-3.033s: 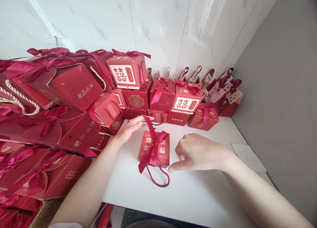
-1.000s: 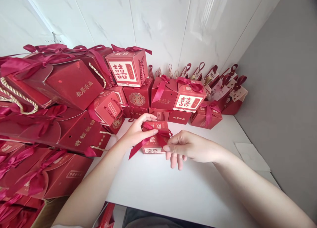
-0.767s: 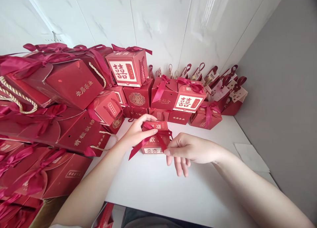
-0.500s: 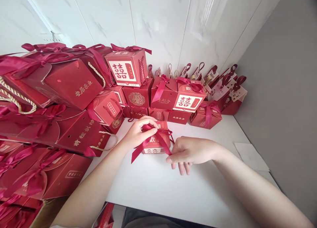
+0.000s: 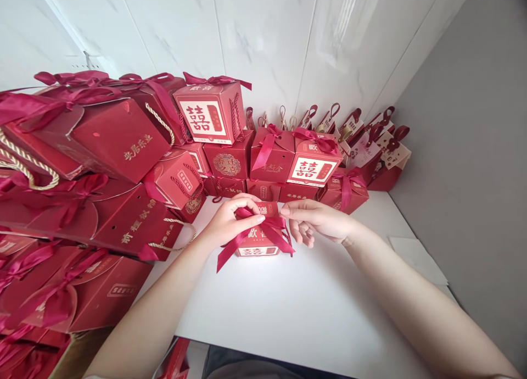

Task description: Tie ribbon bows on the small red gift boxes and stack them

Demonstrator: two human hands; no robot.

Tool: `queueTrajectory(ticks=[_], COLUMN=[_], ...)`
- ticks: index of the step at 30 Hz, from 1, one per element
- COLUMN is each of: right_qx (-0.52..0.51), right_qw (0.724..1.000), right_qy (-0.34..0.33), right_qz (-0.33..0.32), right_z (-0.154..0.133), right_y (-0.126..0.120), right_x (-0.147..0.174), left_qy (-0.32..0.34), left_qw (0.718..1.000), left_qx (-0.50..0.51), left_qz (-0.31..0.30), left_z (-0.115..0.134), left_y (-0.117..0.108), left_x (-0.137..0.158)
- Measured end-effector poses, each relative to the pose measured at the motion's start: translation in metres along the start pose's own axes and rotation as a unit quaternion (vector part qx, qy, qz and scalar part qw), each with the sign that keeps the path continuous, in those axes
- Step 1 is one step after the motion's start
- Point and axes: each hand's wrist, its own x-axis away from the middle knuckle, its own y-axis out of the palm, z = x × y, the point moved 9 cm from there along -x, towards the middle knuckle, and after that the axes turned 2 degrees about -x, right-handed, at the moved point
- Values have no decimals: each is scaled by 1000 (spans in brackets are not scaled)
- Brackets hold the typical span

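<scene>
Well, the bow lies sideways atop the box; left hand pinches it; if right hand does, I can't tell.

A: Pls, what carries the things?
B: A white table. On it, btwn L & R fingers, is one ribboned box. Beyond the fingers, red boxes stand; well to their R, white sheets lie.

On the front box, 歡 is printed; behind it, 囍 on a white-panelled box; left of it, 安居乐业 on a large box.
</scene>
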Motion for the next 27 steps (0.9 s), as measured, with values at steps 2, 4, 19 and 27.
queueTrajectory(ticks=[2, 4, 19, 27], right_qx=[-19, -17, 222, 258], right_qw=[1000, 999, 895, 866], right_qy=[-8, -7, -275, -313], right_qz=[-12, -32, 272, 292], right_z=[0, 1, -30, -34], right_y=[3, 6, -8, -5], right_x=[0, 0, 6, 12], left_qy=[1, 0, 15, 8], left_qw=[1000, 1000, 999, 1000], left_qx=[-2, -4, -25, -18], left_qz=[-1, -2, -21, -17], left_z=[1, 1, 4, 4], left_y=[0, 0, 10, 12], left_x=[0, 1, 2, 2])
